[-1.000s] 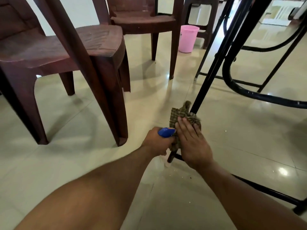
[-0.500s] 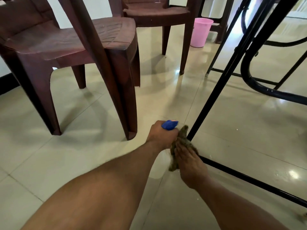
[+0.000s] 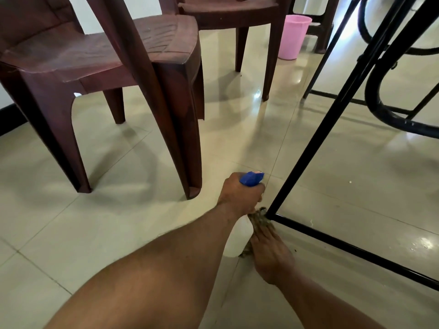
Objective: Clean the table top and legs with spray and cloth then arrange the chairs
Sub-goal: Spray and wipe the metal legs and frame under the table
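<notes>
Cloth [image 3: 261, 218] pressed at the foot of the black bench leg [image 3: 332, 119] under straight fingers of the right hand [image 3: 270, 255]; spray bottle [image 3: 251, 178] gripped just beside it in curled fingers of the left hand [image 3: 237, 193].

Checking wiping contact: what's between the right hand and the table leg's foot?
Only the cloth, pressed by the right hand against the table leg, in the head view.
</notes>
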Tool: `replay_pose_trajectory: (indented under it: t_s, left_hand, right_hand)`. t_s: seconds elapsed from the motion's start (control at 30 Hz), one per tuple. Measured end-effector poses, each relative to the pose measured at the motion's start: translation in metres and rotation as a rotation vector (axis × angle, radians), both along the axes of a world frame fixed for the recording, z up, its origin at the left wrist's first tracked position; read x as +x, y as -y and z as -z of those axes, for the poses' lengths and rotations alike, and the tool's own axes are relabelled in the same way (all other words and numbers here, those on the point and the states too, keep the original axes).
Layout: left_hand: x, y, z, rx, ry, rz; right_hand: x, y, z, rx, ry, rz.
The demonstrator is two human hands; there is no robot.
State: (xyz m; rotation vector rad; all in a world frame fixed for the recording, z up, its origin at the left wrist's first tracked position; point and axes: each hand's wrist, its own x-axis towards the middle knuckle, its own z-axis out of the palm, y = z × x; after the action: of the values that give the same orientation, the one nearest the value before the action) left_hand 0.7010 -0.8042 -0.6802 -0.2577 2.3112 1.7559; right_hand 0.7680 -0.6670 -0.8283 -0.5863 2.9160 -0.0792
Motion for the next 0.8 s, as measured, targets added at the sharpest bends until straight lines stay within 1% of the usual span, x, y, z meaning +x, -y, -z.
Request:
replay_pose_trajectory:
  t_s: [0.07, 0.1, 0.2, 0.33, 0.4, 0.5, 0.57, 0.63, 0.67, 0.77, 0.8]
  left_hand:
    - [-0.001, 0.001, 0.001, -0.017, 0.002, -0.006]
    - [-0.001, 0.003, 0.001, -0.022, 0.012, -0.018]
    - [-0.001, 0.004, 0.0, 0.009, 0.03, -0.044]
    - [0.003, 0.006, -0.002, -0.026, 0.009, 0.014]
    - [0.005, 0.009, -0.004, -0.002, 0.005, 0.0]
    - [0.003, 0.011, -0.008, 0.018, 0.017, -0.04]
    - [-0.002, 0.008, -0.013, -0.006, 0.006, -0.052]
    - [-0.007, 0.004, -0.021, 0.005, -0.009, -0.061]
    - [-0.01, 0.001, -0.026, 0.033, -0.019, -0.074]
    - [-0.018, -0.006, -0.035, 0.087, -0.039, -0.113]
    - [-0.019, -0.01, -0.035, 0.096, -0.038, -0.123]
  right_hand:
    - [0.004, -0.007, -0.002, -0.033, -0.159, 0.108]
    - [0.007, -0.008, -0.003, -0.049, -0.186, 0.142]
    - [0.014, -0.013, -0.001, -0.054, -0.178, 0.133]
    - [0.027, -0.06, 0.01, 0.097, -0.211, 0.037]
    - [0.032, -0.083, 0.004, 0.131, -0.228, 0.005]
    - [0.025, -0.074, -0.012, 0.13, -0.21, 0.042]
    - [0.021, -0.055, -0.02, 0.099, -0.2, 0.075]
    - [0.023, -0.045, -0.02, 0.083, -0.217, 0.042]
    - [0.024, -0.046, -0.02, 0.093, -0.225, -0.013]
    - [0.023, -0.045, -0.021, 0.232, -0.186, -0.242]
    - [0.016, -0.04, -0.03, 0.301, -0.165, -0.264]
